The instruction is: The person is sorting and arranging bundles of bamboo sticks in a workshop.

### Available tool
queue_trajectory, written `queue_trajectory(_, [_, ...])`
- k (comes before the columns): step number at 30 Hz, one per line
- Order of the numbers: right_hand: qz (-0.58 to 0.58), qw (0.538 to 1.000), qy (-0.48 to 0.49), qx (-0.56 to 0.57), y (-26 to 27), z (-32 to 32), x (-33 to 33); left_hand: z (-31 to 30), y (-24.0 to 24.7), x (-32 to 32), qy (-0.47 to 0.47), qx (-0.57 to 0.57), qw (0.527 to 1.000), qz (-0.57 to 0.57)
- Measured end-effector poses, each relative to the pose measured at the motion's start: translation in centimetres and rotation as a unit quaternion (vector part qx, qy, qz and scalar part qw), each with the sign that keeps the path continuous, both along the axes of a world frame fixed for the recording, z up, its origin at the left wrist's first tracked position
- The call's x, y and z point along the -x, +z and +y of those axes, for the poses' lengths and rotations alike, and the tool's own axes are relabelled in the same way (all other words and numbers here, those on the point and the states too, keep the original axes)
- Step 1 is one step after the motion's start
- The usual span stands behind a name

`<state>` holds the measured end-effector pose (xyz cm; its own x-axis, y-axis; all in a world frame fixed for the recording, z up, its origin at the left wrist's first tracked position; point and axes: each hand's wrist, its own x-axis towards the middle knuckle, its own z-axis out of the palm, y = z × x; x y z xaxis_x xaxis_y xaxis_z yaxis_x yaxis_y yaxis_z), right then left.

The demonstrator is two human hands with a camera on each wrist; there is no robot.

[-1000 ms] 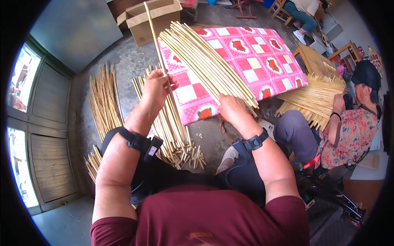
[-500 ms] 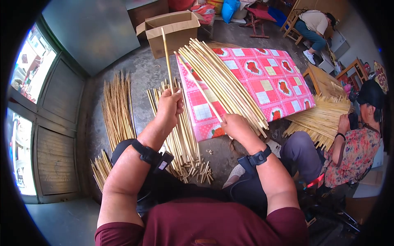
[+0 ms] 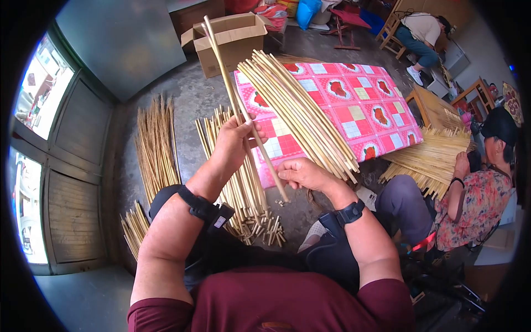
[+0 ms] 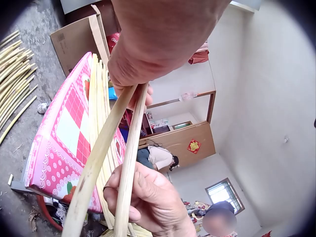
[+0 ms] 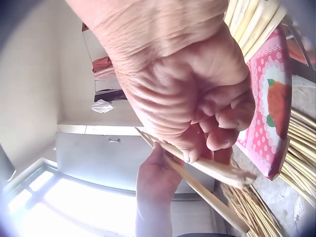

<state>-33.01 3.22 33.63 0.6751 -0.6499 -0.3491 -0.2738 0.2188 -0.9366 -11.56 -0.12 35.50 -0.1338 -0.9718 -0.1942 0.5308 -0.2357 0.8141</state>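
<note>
Two pale plant stalks cross in my left hand (image 3: 235, 138), which grips them about midway in the head view. One stalk (image 4: 129, 173) runs down to my right hand (image 3: 305, 174). In the left wrist view the right thumb and fingers pinch that stalk near its lower part. Beside it the second stalk (image 4: 94, 170) slants down, apart from the right hand. A row of similar stalks (image 3: 301, 113) lies across a low table with a pink checked cover (image 3: 326, 83), just beyond both hands.
More stalks (image 3: 235, 171) lean left of the table, with short cut pieces (image 3: 268, 229) on the floor below. A bushy brown bundle (image 3: 155, 149) stands farther left. Behind is an open cardboard box (image 3: 235, 50). At the right sits a person (image 3: 470, 188) by another stalk pile (image 3: 431, 157).
My right hand has brought a stalk from the table's left edge over to the left hand. The left hand now grips two stalks instead of one. Earlier the head view also shifted.
</note>
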Motion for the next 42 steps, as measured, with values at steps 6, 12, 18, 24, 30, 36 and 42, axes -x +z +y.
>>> queue_trajectory(6, [0.027, 0.998, -0.054, 0.025, -0.5, -0.4, 0.8, 0.0, 0.1, 0.4, 0.006, -0.008, 1.000, 0.003])
queue_trajectory(12, [-0.129, 0.980, -0.063, -0.135, -2.2, 2.5, -1.6, 0.5, -0.3, 1.6, 0.021, 0.019, 0.999, 0.024])
queue_trajectory(18, [-0.106, 0.987, -0.020, -0.118, -3.8, 3.8, -2.4, 1.3, 0.3, 3.1, -0.046, 0.029, 0.998, 0.021])
queue_trajectory(24, [-0.015, 0.997, -0.050, -0.051, -4.2, 3.2, -1.8, 2.0, 0.8, 4.5, -0.096, 0.011, 0.991, -0.093])
queue_trajectory(30, [-0.058, 0.996, -0.063, -0.006, -2.2, 3.0, -1.3, 2.9, 0.6, 6.0, -0.161, 0.104, 0.974, -0.124])
queue_trajectory(36, [-0.253, 0.936, -0.232, -0.076, 2.5, 1.3, 2.2, 3.7, 0.5, 7.1, -0.212, 0.113, 0.957, -0.162])
queue_trajectory(42, [-0.399, 0.856, -0.286, -0.163, 3.7, 0.5, 3.6, 4.6, 0.3, 7.6, -0.305, 0.146, 0.907, -0.253])
